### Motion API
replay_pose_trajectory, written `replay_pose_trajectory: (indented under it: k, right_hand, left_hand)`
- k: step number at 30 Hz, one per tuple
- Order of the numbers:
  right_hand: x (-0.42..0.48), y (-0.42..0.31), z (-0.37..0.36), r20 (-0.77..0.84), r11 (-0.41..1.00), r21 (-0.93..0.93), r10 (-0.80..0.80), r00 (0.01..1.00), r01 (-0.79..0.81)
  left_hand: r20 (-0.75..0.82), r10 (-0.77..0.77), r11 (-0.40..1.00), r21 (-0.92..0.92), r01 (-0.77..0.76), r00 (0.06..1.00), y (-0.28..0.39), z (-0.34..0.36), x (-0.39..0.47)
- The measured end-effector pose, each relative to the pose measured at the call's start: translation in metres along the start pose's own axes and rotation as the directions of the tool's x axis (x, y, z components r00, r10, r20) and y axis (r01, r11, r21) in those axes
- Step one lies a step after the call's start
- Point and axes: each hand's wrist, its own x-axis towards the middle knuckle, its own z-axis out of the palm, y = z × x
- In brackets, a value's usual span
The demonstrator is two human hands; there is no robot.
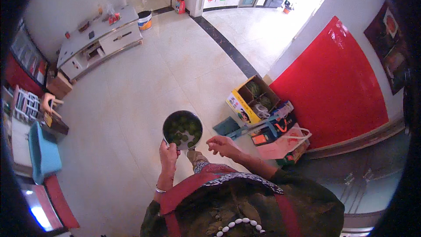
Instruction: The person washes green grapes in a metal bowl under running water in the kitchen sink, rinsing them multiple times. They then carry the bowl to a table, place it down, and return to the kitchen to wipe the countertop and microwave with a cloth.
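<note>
My left hand grips the near-left edge of a round metal pot, probably by a handle that the fingers cover. Several round green pieces, perhaps fruit or vegetables, lie inside it, and its pale bottom shows between them. To the right of the pot, my right hand hangs in the air with loosely bent fingers and nothing in them. It does not touch the pot. Below both hands a red apron covers the front of my dark clothes.
Right of me stand a yellow-and-white cardboard box holding round green things, and several gift bags, near a red wall panel. A white TV cabinet and a bucket are ahead. A blue plastic tub is at left.
</note>
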Motion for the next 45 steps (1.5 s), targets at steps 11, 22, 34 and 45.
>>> replay_pose_trajectory:
  k: [11, 22, 34, 45]
  right_hand:
    - [0.238, -0.142, -0.075, -0.034, 0.936, 0.343, 0.096, 0.995, -0.078]
    - [0.448, -0.229, -0.176, -0.279, 0.87, 0.493, 0.181, 0.943, -0.021]
    - [0.577, -0.305, -0.281, -0.399, 0.841, 0.536, 0.178, 0.899, 0.072]
    - [0.707, -0.365, -0.396, -0.138, 0.831, 0.554, 0.025, 0.99, 0.056]
  left_hand:
    - [0.027, 0.046, 0.998, 0.046, -0.047, 0.999, 0.144, 0.081, 0.233]
    - [0.242, 0.005, 1.0, 0.013, -0.008, 0.97, 0.231, 0.184, 0.45]
    - [0.359, -0.056, 0.996, -0.046, 0.077, 0.932, 0.311, 0.259, 0.594]
    - [0.157, 0.025, 1.0, -0.004, -0.025, 0.987, 0.379, 0.342, 0.702]
